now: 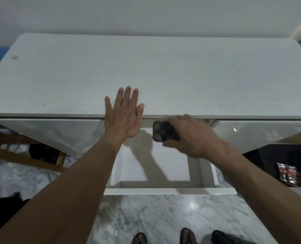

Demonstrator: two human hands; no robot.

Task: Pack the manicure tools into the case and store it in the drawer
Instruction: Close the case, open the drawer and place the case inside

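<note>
Right hand [190, 136] grips the dark case [164, 131] over the open drawer [163, 191] (left hand [123, 117] flat, empty, on the worktop [146, 67]), so only stowing and shutting seem left.

The white tabletop [163, 67] carried one flat left hand [124, 117] at its front edge.

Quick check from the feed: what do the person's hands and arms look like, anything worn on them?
Both are bare. The left hand and right hand show no gloves, rings, watch or bracelet that I can make out. The forearms run uncovered to the frame's lower edge, with no sleeve visible. The right hand is a little motion-blurred, so small items there could be missed.
</note>
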